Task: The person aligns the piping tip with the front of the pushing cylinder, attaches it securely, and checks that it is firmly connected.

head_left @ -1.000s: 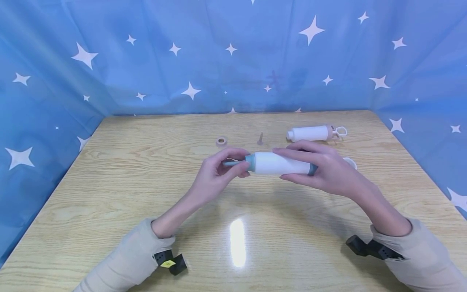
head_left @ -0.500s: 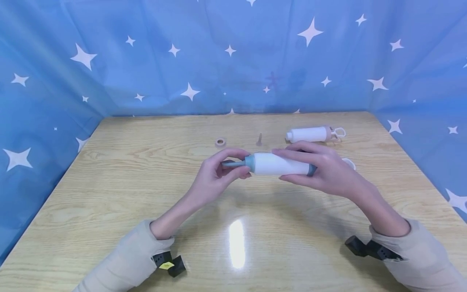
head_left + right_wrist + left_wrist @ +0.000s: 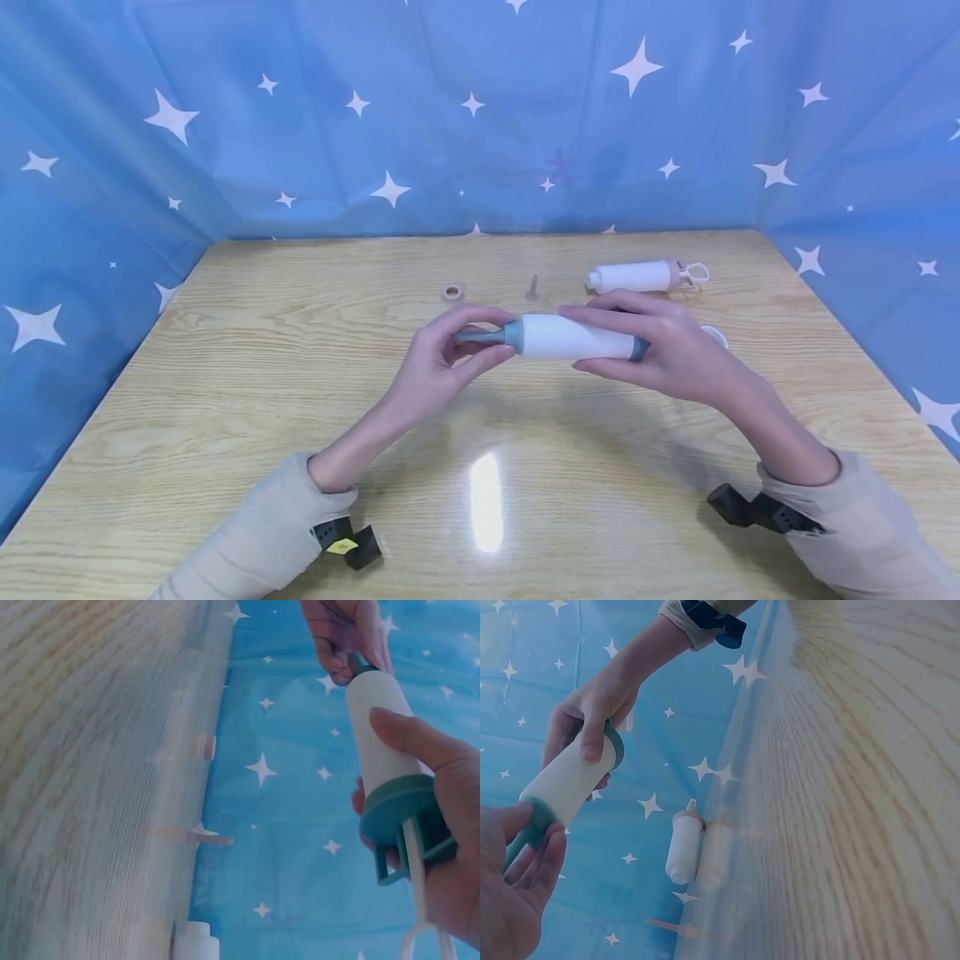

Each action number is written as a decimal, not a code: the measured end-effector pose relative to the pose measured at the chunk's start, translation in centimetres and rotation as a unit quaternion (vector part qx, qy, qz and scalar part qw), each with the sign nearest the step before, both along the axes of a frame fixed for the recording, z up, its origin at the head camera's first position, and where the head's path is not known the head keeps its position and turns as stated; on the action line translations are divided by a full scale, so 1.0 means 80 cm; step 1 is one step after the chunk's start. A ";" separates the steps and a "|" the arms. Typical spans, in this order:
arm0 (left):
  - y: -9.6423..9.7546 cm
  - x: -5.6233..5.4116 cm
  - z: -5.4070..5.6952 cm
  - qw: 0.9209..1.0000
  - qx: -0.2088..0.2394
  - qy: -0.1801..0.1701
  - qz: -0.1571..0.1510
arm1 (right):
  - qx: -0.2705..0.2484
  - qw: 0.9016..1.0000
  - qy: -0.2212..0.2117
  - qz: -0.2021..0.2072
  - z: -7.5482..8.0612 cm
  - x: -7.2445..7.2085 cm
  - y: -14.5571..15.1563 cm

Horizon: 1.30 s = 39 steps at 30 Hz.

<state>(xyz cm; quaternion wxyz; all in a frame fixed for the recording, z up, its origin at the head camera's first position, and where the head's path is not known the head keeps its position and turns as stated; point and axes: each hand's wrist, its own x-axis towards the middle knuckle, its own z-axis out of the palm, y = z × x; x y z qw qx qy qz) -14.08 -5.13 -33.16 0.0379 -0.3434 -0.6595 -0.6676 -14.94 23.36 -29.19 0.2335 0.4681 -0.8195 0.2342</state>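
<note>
A large syringe with a white barrel (image 3: pixel 573 337) is held level above the table between both hands. My left hand (image 3: pixel 442 354) pinches the teal collar (image 3: pixel 513 335) at its left end with thumb and fingers. The slim teal nozzle (image 3: pixel 480 336) points back into that palm. My right hand (image 3: pixel 671 346) grips the barrel near its other end, thumb along the side in the right wrist view. There the teal finger flange (image 3: pixel 397 804) and white plunger rod (image 3: pixel 415 862) show beside the palm. Part of the plunger's white ring handle (image 3: pixel 716 336) shows beyond the right hand.
A second syringe (image 3: pixel 633 277), white with pink fittings, lies on the table at the back right. To its left are a loose pink nozzle (image 3: pixel 532 289) and a pink ring (image 3: pixel 452 299). A blue curtain (image 3: pixel 480 142) with stars hangs behind the table.
The teal nozzle shows a slightly different side, and the left thumb and fingers have shifted a little on the collar. The right hand keeps its grip.
</note>
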 end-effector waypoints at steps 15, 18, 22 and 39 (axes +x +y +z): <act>-0.001 -0.001 0.000 1.000 0.012 0.013 0.007 | 0.002 1.000 -0.006 0.012 0.001 0.001 -0.004; -0.001 -0.001 0.000 1.000 0.004 0.008 0.009 | 0.004 1.000 -0.007 0.008 0.001 0.002 -0.003; -0.001 -0.002 0.000 1.000 -0.005 -0.021 0.004 | 0.005 1.000 -0.007 0.004 0.001 0.002 -0.002; -0.002 -0.003 -0.001 1.000 -0.012 -0.021 -0.002 | 0.005 1.000 -0.001 0.002 0.000 0.002 -0.003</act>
